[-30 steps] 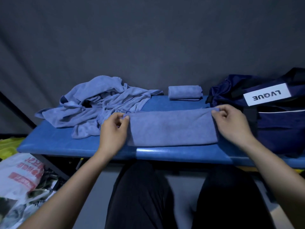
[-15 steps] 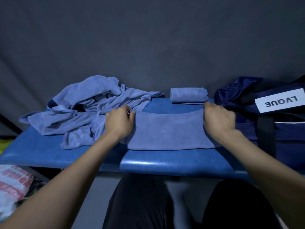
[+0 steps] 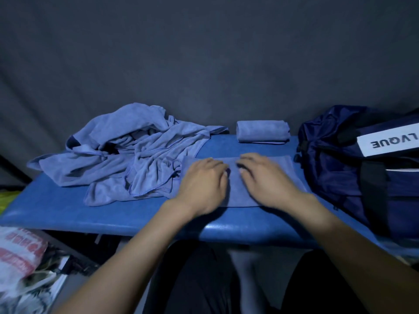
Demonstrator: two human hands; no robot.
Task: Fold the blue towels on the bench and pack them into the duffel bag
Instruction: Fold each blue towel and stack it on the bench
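Both of my hands lie palm-down on the folded towel point(image 3: 238, 191) in front of me, my left hand point(image 3: 204, 180) and my right hand point(image 3: 265, 177) side by side near its middle, almost touching. They are a little blurred, but the fingers point(image 3: 217, 165) look stretched forward and flat on the cloth, pressing it and gripping nothing. That towel sits on the blue bench point(image 3: 113, 214) close to the near edge; it is a flat band whose long axis runs left to right, across my view, with its right end reaching toward the duffel bag point(image 3: 335, 168).

Just left of it, touching its left end, is the heap of unfolded blue towels point(image 3: 127, 159), crumpled and spread toward the left end of the bench. Behind it, at the far edge by the grey wall point(image 3: 204, 64), a finished small folded towel point(image 3: 263, 134) lies, also long from left to right. On the right end of the bench stands the dark navy duffel bag, with a white label point(image 3: 390, 142) reading LVQUE upside down. Down at the lower left, below the bench, is a white printed sack point(image 3: 20, 254).
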